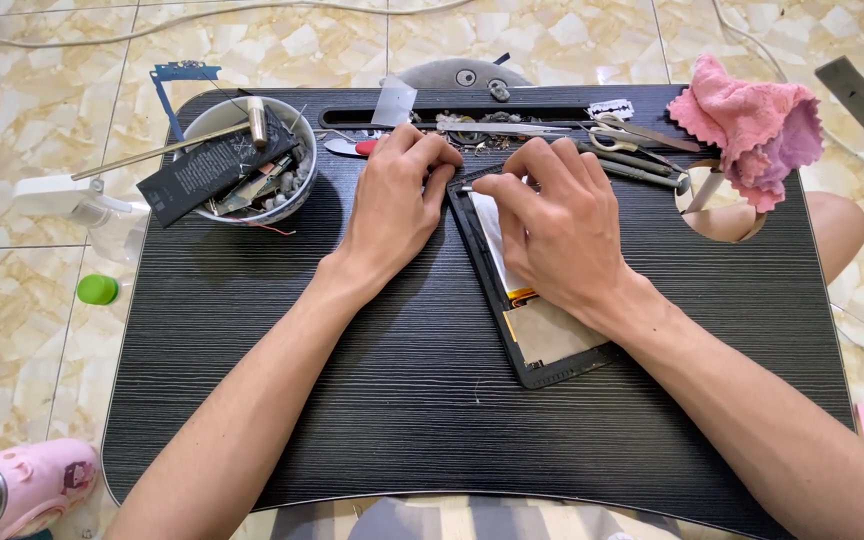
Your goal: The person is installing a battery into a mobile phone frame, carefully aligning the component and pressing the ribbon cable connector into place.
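At the tray's [252, 400] far middle lies one opened tablet [542, 340], angled; the right hand [562, 235] rests on it, fingers pinched at its top edge, the left hand [392, 200] curled against that corner; one black lap tray on a marbled tile floor [22, 120]; far left, one bowl [297, 195] holds a battery [202, 172] and scraps; far right, one pink cloth [752, 125], scissors [617, 130].

- Left hand [395, 205]: rests on the black lap desk [252, 380], fingers curled at the top corner of the opened tablet [532, 330].
- Right hand [560, 232]: lies over the tablet, fingertips at its upper edge.
- Bowl [297, 190] of parts: left of the hands.
- Scissors [620, 132] and pink cloth [752, 125]: upper right.
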